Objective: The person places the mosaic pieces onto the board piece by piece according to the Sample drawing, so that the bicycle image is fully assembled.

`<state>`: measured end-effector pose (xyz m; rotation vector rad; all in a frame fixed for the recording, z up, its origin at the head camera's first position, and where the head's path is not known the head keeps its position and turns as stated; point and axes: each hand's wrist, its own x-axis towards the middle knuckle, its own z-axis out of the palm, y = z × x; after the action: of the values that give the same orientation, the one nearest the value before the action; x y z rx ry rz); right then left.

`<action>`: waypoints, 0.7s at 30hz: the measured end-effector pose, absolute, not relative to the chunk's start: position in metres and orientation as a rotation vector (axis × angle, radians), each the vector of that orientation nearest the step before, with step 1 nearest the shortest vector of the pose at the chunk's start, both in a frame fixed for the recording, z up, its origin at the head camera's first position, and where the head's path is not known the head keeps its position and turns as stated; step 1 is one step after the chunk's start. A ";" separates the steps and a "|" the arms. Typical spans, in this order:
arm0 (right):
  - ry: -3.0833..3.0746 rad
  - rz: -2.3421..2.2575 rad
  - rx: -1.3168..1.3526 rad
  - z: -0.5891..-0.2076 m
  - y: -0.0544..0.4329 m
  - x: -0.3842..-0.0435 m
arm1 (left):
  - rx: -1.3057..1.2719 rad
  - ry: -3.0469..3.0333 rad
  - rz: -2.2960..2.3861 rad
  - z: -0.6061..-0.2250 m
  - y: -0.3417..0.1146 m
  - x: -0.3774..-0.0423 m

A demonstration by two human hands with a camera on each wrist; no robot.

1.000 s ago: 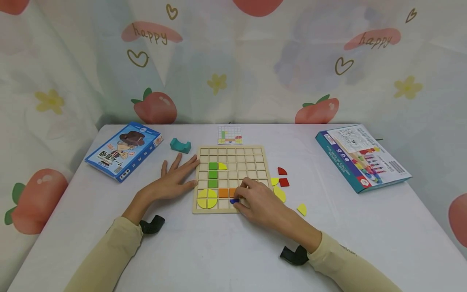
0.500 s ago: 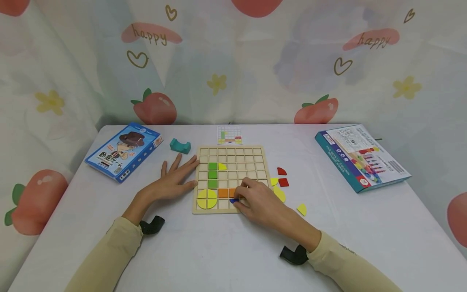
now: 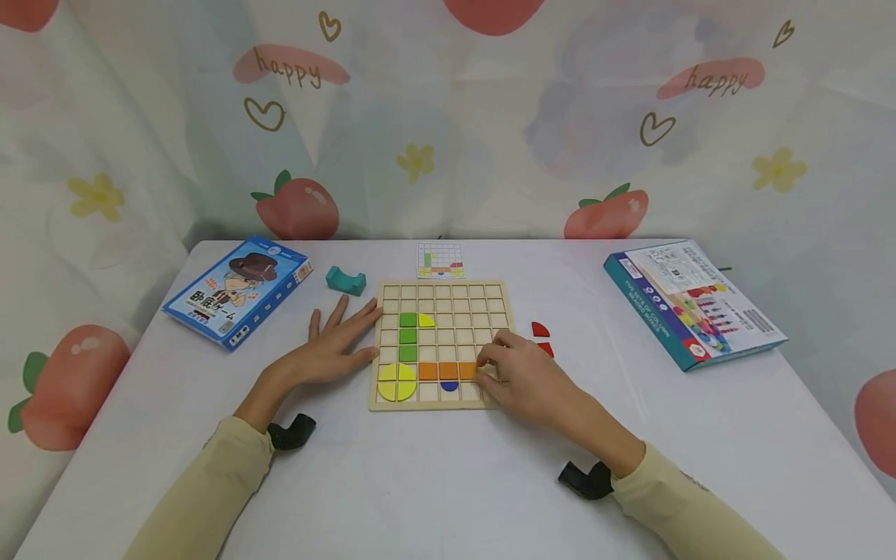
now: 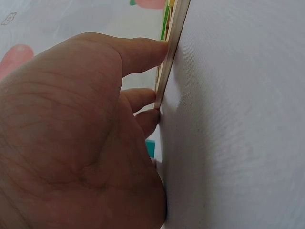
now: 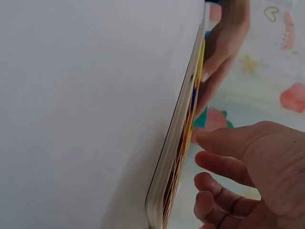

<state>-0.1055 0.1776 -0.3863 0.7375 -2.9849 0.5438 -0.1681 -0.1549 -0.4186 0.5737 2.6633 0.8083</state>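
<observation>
A wooden grid board (image 3: 463, 307) lies on the table with coloured tiles in its cells. Flat, with fingers spread, my left hand (image 3: 323, 350) touches the board's left edge by the fingertips and thumb. My right hand (image 3: 528, 379) hovers over the board's lower right, fingers loosely bent; in the right wrist view no tile shows between thumb (image 5: 221, 141) and index finger. The blue half-circle tile (image 3: 449, 386) sits in the bottom row, beneath a row of orange square tiles (image 3: 448, 371). Green square tiles (image 3: 408, 335) form a column. Four-part yellow quarter-circle tiles (image 3: 397, 382) make a disc.
A red quarter-circle (image 3: 540, 330) and a partly covered red tile (image 3: 548, 350) lie right of the board. Behind it are a pattern card (image 3: 440, 260) and a teal holder (image 3: 346, 281). A blue box (image 3: 241, 289) stands left, another box (image 3: 700, 302) right.
My right hand has let go of the blue half-circle tile and moved right, now covering the loose yellow tiles. The left hand stays at the board's edge.
</observation>
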 end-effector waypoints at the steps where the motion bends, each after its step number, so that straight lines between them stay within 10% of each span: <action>1: -2.996 0.546 0.714 -0.386 0.181 -0.106 | 0.574 2.664 0.807 -0.418 -0.155 -0.168; 21: -3.109 0.564 0.438 -0.381 0.240 -0.103 | 0.569 2.669 0.802 -0.417 -0.155 -0.167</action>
<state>-0.1034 0.2405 -0.3811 0.4380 -3.1087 0.5642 -0.1668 -0.1546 -0.4171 0.5688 2.6694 0.8020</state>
